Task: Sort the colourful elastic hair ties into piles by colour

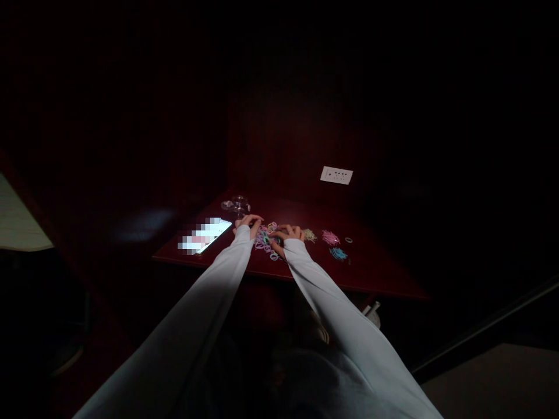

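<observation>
A mixed heap of small coloured elastic hair ties (263, 240), mostly purple, green and pink, lies on the dark red desk between my hands. My left hand (250, 222) rests at the heap's left edge, its fingers stretched out over it and nothing visible in them. From the right, my right hand (290, 234) reaches over the heap with curved fingers and the thumb apart. Whether a single tie touches its fingertips is too small to tell. Just beyond it sit sorted bunches: pale yellow ties (310, 235), pink ties (331, 238) and blue ties (338, 254).
A lit phone (215, 231) lies at the left of the desk (375, 262). Behind my left hand stands a clear container (239, 202). One loose hair tie (348, 240) lies at the right. A white socket panel (336, 175) is on the back wall; the surroundings are dark.
</observation>
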The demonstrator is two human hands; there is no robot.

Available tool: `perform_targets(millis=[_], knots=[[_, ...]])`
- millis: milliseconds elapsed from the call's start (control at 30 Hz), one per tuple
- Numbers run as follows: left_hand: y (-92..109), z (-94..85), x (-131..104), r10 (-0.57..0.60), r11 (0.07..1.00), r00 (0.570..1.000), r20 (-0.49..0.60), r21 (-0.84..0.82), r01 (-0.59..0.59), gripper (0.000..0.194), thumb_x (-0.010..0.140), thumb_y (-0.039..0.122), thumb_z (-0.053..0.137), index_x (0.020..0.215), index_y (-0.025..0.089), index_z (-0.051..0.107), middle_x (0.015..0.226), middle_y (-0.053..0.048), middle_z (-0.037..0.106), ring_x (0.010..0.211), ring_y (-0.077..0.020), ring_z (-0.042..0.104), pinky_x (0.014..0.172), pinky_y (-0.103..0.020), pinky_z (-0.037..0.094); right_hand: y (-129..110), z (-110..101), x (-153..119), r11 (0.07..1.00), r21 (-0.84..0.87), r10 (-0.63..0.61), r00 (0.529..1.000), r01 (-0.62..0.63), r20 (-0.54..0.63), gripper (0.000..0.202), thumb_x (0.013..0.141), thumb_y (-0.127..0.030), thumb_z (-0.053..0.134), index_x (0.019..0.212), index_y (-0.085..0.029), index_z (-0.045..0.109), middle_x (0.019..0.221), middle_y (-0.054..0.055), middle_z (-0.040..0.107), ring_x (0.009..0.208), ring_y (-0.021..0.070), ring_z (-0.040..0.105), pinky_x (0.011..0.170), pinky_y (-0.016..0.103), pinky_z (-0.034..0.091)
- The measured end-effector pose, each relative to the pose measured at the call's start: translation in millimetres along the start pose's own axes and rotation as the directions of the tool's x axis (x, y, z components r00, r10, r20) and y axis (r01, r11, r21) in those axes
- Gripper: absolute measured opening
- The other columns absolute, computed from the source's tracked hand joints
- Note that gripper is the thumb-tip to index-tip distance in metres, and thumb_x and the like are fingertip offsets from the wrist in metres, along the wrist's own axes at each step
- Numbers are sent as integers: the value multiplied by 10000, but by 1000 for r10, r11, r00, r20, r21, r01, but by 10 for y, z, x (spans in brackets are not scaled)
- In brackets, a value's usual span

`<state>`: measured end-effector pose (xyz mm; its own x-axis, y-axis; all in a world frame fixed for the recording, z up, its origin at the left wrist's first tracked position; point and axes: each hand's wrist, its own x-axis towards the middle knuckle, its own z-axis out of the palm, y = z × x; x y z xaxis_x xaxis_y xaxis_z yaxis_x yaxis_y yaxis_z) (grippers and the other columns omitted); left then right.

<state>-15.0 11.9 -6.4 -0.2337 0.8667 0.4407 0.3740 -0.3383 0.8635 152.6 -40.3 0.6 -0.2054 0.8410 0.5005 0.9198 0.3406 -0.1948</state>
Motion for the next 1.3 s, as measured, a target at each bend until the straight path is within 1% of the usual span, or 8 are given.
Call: perform_targets(millis=[133, 267, 433, 667, 833, 967, 1133, 1300], knots=[[-69, 17, 12, 31, 1000, 998, -50, 6, -31, 147, 815, 176, 631, 766, 260, 741, 977, -47, 742, 1040, -281, 564, 1014, -426, 421, 173, 77, 42, 984, 152, 80, 994, -91, 73, 242, 937, -400, 690, 1124, -300, 805, 1113, 53, 721, 1087, 240, 522, 982, 371, 375], [-95, 27, 23, 34, 999, 999, -14, -8, -35, 180, 776, 133, 617, 756, 254, 749, 979, -51, 746, 1054, -287, 578, 1013, -427, 440, 236, 82, 53, 959, 249, 139, 990, -136, 6, 215, 916, -309, 653, 1047, -236, 807, 1020, 60, 740, 1030, 235, 563, 960, 354, 421], [-47, 24, 33, 36, 998, 996, 88, -52, -31, 205, 756, 109, 579, 733, 233, 741, 921, -57, 755, 959, -262, 615, 977, -415, 488, 235, 41, 25, 908, 366, 233, 972, -204, -36, 235, 891, -296, 610, 1014, -228, 799, 914, 45, 752, 951, 233, 599, 894, 360, 469], [-41, 27, 76, 41, 995, 994, 105, -92, -32, 171, 734, 129, 607, 705, 236, 736, 890, -52, 762, 966, -262, 637, 901, -378, 534, 206, 53, 25, 923, 296, 275, 959, -244, -65, 278, 942, -284, 545, 1058, -235, 793, 876, 24, 738, 871, 206, 612, 848, 333, 476], [-53, 56, 88, 33, 991, 995, 91, -136, -21, 163, 729, 122, 618, 733, 242, 727, 878, -27, 772, 869, -220, 636, 872, -345, 537, 174, 4, 0, 972, 178, 176, 979, -156, -102, 281, 1004, -369, 556, 1052, -256, 809, 978, 60, 771, 1004, 243, 599, 926, 361, 450], [-66, 72, 90, 31, 991, 996, 84, -132, -20, 167, 728, 119, 610, 768, 234, 725, 908, -33, 779, 885, -218, 643, 881, -339, 536, 123, -42, -13, 982, 164, 117, 985, -96, -128, 284, 1024, -333, 536, 1094, -243, 796, 1075, 68, 762, 1077, 245, 570, 986, 361, 420], [-64, 63, 103, 31, 981, 996, 85, -194, -13, 144, 791, 178, 562, 766, 223, 697, 900, -44, 766, 917, -214, 678, 885, -323, 547, 36, -93, -19, 988, 146, 61, 995, -50, -73, 281, 1028, -324, 543, 1189, -266, 766, 1150, 55, 742, 1103, 248, 535, 997, 357, 388], [-59, 87, 133, 3, 968, 998, 58, -252, 12, 204, 869, 300, 529, 731, 224, 659, 834, -42, 748, 890, -206, 703, 908, -317, 549, -100, -85, 21, 999, 21, -32, 999, 32, 21, 300, 1047, -317, 515, 1222, -280, 756, 1200, 62, 722, 1147, 260, 501, 980, 362, 358]])
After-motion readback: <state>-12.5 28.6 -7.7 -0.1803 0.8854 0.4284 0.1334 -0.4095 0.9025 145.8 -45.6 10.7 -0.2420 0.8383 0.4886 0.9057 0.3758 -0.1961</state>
